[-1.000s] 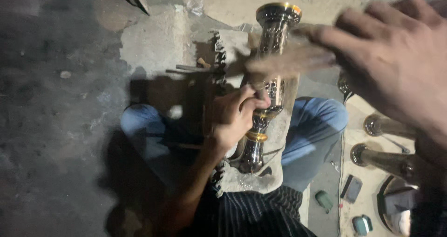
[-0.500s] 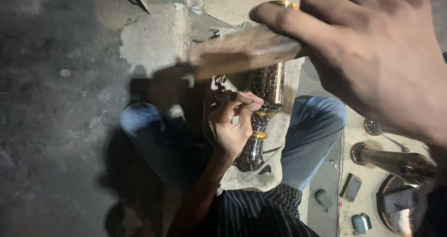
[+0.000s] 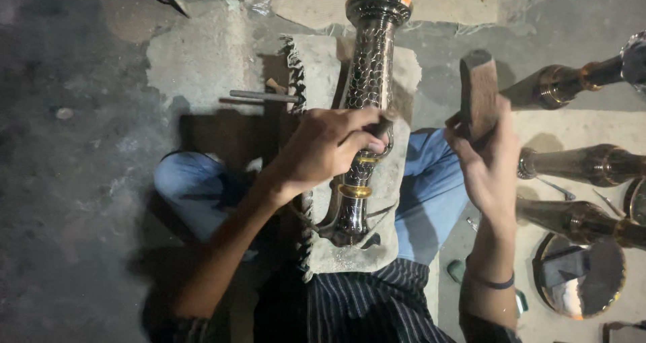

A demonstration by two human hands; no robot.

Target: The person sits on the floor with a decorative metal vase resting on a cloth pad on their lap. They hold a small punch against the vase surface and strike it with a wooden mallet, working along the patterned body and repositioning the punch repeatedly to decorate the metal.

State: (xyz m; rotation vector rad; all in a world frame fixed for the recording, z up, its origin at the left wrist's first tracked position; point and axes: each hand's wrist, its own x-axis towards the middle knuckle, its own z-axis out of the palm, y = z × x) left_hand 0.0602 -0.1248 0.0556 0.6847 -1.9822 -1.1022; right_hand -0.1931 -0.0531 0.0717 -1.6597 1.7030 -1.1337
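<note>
Two hands at work: my left hand (image 3: 333, 148) presses a small punch against the engraved metal vase (image 3: 367, 107), which lies on a grey cloth (image 3: 393, 201) across my lap. My right hand (image 3: 488, 161) grips a wooden mallet (image 3: 478, 90), raised beside the vase.

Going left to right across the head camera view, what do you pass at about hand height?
Bare concrete floor → metal rod → left hand on a small tool → patterned metal vase lying on a cloth → right hand holding a wooden mallet → brass vases lying at the right.
</note>
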